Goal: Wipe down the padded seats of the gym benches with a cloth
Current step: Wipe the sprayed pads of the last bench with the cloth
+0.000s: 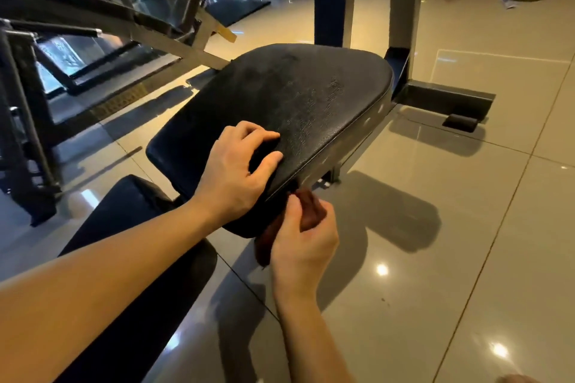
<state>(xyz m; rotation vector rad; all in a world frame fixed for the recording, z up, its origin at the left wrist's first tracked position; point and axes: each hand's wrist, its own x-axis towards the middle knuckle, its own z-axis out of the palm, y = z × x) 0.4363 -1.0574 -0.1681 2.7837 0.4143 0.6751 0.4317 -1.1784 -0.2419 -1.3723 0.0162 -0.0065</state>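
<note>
While tilted on its grey metal frame (357,130) above glossy floor tiles (466,227), looks black and pebble-grained, with pale scuffs across the top: one padded seat (295,96), plus a second black pad (130,258) nearer, at lower left. Left hand (236,174) arched on fingertips over the seat's near end, anything under the palm impossible to tell. Right hand (303,246) curled round one reddish-brown cloth (309,210), pinching it against the seat's lower near edge.

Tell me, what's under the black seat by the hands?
Under the near edge of the seat the right hand pinches a reddish-brown cloth, and a grey metal frame shows beneath the rim. The pad hides the rest of its underside.
</note>
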